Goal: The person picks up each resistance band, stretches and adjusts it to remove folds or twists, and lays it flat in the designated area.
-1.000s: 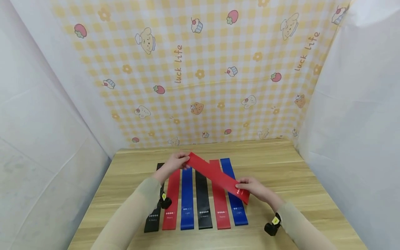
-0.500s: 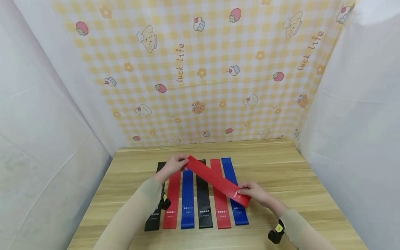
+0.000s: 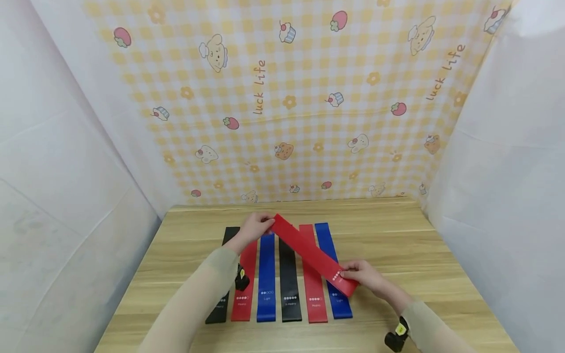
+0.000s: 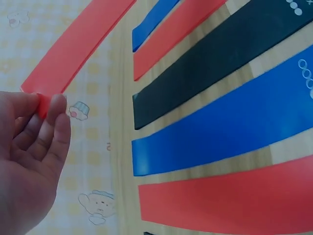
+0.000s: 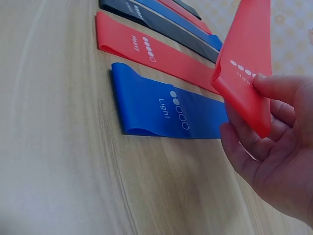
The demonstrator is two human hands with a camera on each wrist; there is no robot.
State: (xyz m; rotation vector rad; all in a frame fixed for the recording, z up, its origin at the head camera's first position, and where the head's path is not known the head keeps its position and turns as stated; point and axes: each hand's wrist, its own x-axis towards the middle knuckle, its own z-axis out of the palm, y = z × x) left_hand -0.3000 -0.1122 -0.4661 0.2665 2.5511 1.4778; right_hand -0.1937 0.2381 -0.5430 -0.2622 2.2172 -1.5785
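Observation:
A red resistance band (image 3: 305, 250) is stretched slantwise above a row of other bands. Its upper left end is pinched between thumb and fingers of my left hand (image 3: 254, 227). Lower down on the right, my right hand (image 3: 365, 276) grips the printed end, thumb on top and fingers beneath. In the right wrist view this red end (image 5: 244, 73) shows as a folded loop, raised over the table. Below lie a black band (image 3: 289, 279), a red band (image 3: 315, 289) and a blue band (image 3: 325, 240), partly covered by the held one in the head view.
To the left in the row lie another blue band (image 3: 267, 274), a red band (image 3: 247, 279) and a black band (image 3: 217, 315), the last partly behind my left sleeve. The wooden table (image 3: 410, 245) ends at a checked cloth (image 3: 304, 132). White sheets (image 3: 494, 162) hang at both sides.
Both hands keep hold of the red band. My left hand has shifted slightly right, and my right hand slightly right and down. The bands on the table stay in place.

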